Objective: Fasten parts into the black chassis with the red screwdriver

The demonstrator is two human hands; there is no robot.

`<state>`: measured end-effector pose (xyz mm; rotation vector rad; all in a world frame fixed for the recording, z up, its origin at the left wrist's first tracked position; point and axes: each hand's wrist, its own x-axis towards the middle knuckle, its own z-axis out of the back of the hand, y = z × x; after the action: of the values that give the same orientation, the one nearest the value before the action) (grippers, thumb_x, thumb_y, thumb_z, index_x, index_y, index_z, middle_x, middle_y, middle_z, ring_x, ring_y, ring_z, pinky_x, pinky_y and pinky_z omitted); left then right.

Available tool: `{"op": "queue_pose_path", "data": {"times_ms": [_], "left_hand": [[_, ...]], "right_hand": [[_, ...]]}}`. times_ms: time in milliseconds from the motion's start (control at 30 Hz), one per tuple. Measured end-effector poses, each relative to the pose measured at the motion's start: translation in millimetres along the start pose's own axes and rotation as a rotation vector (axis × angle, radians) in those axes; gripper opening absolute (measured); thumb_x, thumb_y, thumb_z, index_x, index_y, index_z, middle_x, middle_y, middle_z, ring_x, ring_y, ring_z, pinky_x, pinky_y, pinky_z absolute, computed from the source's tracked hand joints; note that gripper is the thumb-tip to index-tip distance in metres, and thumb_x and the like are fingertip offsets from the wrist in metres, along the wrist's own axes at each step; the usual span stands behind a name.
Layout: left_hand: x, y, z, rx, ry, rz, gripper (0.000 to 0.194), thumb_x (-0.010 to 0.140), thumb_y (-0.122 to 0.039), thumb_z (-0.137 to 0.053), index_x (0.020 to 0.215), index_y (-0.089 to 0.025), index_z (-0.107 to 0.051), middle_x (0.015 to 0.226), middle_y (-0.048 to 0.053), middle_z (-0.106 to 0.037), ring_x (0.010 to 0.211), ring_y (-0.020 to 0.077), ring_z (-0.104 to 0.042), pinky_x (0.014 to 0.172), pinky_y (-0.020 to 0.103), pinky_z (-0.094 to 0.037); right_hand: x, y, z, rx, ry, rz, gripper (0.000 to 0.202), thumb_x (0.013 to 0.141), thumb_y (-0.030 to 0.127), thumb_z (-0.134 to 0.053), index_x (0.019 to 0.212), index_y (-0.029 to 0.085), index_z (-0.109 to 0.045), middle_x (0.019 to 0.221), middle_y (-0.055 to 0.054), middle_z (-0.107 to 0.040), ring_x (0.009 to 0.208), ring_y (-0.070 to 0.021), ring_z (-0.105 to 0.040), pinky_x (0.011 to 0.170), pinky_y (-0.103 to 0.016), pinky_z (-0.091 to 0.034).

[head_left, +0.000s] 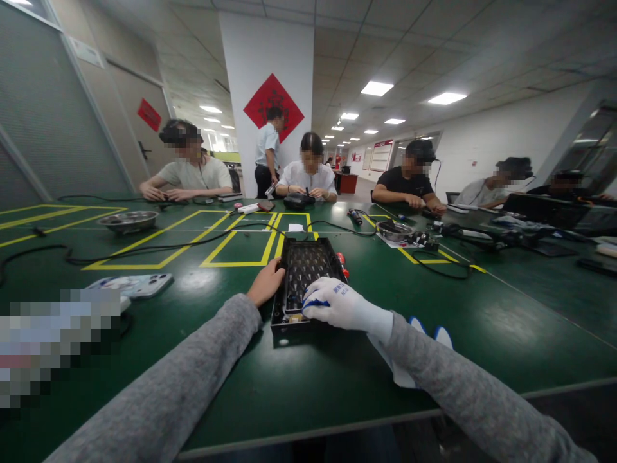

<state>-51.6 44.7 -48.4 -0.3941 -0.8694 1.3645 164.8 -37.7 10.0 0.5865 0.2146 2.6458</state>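
Observation:
A black open box (288, 326) lies lengthwise before me on the green table, with rows of small pale pointed pieces (308, 270) inside it. Bare and curled, my left hand (267, 283) grips the box's left wall. My right hand (335, 305), in a white glove with blue fingertips, reaches over the near right part of the box. Its fingers are bent together down inside, and what they hold, if anything, is hidden. A small yellowish part (295, 317) shows beside those fingertips. Red round pieces (342, 265) sit against the box's far right side.
Another white glove (398, 368) lies under my right forearm. A phone (139, 285) is to the left, with a metal bowl (129, 221) beyond. Black cables (193, 242) cross the table (231, 399). Another bowl (394, 229) stands at right. Several people sit opposite.

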Motion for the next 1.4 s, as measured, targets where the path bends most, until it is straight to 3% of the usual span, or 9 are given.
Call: {"op": "queue_pose_path", "data": {"times_ms": [467,1400], "left_hand": [[1.0,1.3,-0.2,0.018,0.003,-0.021,0.053,0.076,-0.023,-0.037,0.127,-0.009,-0.041,0.128,0.012,-0.048,0.118,0.0227,-0.044,0.101,0.034,-0.032],[-1.5,-1.8,2.0,-0.011,0.004,-0.021,0.052,0.075,-0.020,-0.038,0.126,-0.010,-0.043,0.127,0.010,-0.050,0.118,0.0218,-0.045,0.102,0.034,-0.032]], "right_hand": [[0.1,-4.0,-2.7,-0.045,-0.020,0.053,0.020,0.083,0.030,-0.052,0.083,0.018,-0.068,0.087,-0.003,-0.066,0.087,-0.0135,-0.056,0.084,-0.027,-0.039],[-0.3,-2.6,-1.9,-0.057,-0.025,0.007,0.018,0.081,0.028,-0.054,0.083,0.019,-0.068,0.089,-0.004,-0.065,0.089,-0.0144,-0.055,0.085,-0.029,-0.038]]}}
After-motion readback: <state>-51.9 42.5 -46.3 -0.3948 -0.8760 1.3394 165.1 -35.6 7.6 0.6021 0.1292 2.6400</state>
